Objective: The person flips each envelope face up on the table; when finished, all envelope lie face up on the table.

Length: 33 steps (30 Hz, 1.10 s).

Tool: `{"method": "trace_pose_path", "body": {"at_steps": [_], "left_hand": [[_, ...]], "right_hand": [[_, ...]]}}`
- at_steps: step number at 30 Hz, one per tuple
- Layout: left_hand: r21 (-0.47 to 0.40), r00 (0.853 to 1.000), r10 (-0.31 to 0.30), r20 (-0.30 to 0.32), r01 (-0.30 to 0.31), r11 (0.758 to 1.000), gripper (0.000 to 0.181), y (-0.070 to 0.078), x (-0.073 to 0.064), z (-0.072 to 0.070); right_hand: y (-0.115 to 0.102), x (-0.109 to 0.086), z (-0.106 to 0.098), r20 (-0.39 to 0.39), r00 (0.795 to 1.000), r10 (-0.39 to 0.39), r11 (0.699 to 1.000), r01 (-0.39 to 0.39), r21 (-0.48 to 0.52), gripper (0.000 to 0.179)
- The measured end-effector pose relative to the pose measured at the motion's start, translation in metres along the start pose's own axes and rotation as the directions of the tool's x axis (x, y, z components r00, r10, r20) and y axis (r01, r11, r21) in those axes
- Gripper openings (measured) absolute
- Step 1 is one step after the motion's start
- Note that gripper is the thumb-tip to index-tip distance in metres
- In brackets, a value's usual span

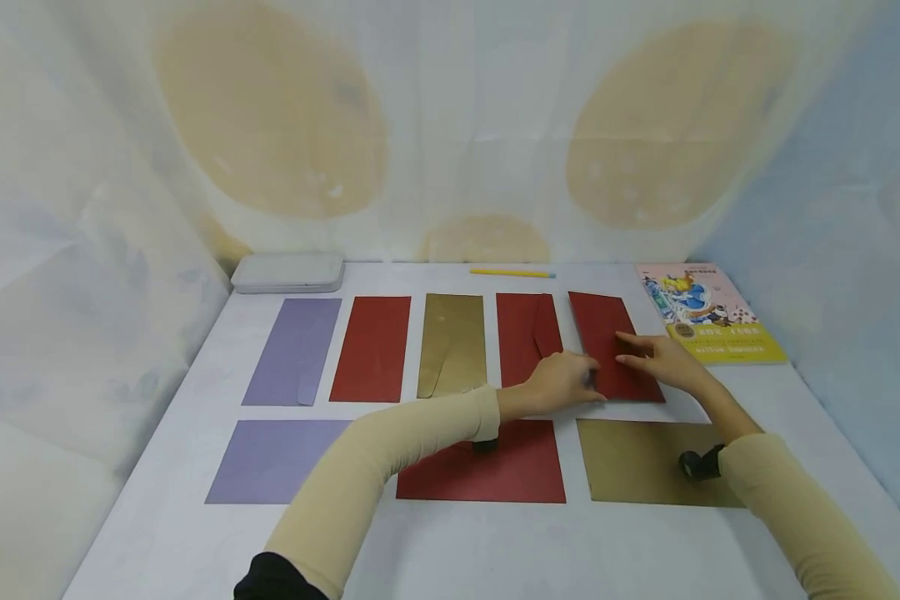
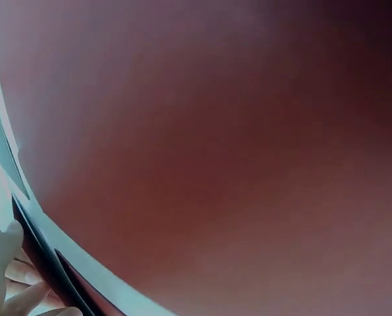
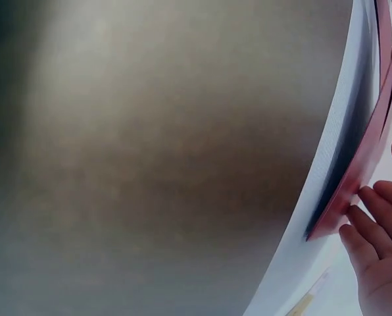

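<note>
A red envelope [image 1: 607, 333] lies at the right end of the back row, slightly slanted. My left hand [image 1: 558, 383] is at its lower left edge, fingers bent and thumb toward me, pinching that edge. My right hand [image 1: 663, 362] comes from the right, with fairly straight fingers [image 3: 373, 224] reaching the envelope's right side. One edge of the envelope [image 3: 354, 178] stands a little off the table in the right wrist view, with a dark shadow under it. Just left of it lies another red envelope [image 1: 525, 325] with a pointed flap, partly covered by my left hand.
The back row continues left with a gold envelope [image 1: 453, 342], a red one [image 1: 371, 346] and a purple one [image 1: 292, 350]. In front lie purple [image 1: 270, 458], red [image 1: 495, 475] and gold [image 1: 630, 467] envelopes. Behind are a pale case [image 1: 288, 273], a pencil [image 1: 510, 272] and a book [image 1: 708, 312].
</note>
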<state>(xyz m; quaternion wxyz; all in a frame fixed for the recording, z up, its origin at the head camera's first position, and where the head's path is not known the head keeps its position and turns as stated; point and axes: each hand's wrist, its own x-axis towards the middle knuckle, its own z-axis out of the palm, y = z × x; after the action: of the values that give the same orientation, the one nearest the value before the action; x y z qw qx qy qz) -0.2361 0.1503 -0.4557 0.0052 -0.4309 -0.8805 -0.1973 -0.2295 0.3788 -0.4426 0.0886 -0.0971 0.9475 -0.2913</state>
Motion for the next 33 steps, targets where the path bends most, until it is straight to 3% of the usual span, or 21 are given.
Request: {"method": "trace_pose_path", "body": {"at_steps": [4, 9, 14, 22, 29, 33], "left_hand": [[0.07, 1.0, -0.014, 0.016, 0.013, 0.997, 0.039, 0.002, 0.0005, 0.0037], [0.099, 0.997, -0.03, 0.074, 0.023, 0.995, 0.037, 0.0027, 0.0025, 0.0079], [0.1, 0.991, -0.03, 0.127, 0.017, 0.995, 0.041, 0.0024, 0.0032, 0.0082], [0.227, 0.98, -0.019, 0.196, -0.026, 0.974, 0.053, -0.0006, 0.0043, 0.0061], [0.2, 0.975, -0.008, 0.22, -0.037, 0.979, 0.055, -0.0031, 0.0049, 0.0037], [0.143, 0.974, 0.01, 0.227, -0.043, 0.989, 0.058, -0.0064, 0.0033, -0.0005]], "right_hand": [[0.0014, -0.0013, 0.003, 0.001, 1.0, 0.012, 1.0, -0.011, -0.011, 0.063], [0.0006, -0.0029, 0.0052, 0.007, 1.0, 0.01, 1.0, -0.01, -0.014, 0.062], [-0.0013, -0.0035, 0.0053, 0.005, 1.0, 0.005, 1.0, -0.005, -0.025, 0.062], [-0.0022, -0.0067, 0.0029, 0.003, 1.0, -0.002, 0.997, 0.002, -0.079, 0.061], [0.001, -0.0058, 0.0037, 0.004, 1.0, -0.021, 0.991, 0.022, -0.135, 0.062], [0.0007, -0.0056, 0.0036, 0.001, 1.0, -0.019, 0.99, 0.019, -0.14, 0.065]]}}
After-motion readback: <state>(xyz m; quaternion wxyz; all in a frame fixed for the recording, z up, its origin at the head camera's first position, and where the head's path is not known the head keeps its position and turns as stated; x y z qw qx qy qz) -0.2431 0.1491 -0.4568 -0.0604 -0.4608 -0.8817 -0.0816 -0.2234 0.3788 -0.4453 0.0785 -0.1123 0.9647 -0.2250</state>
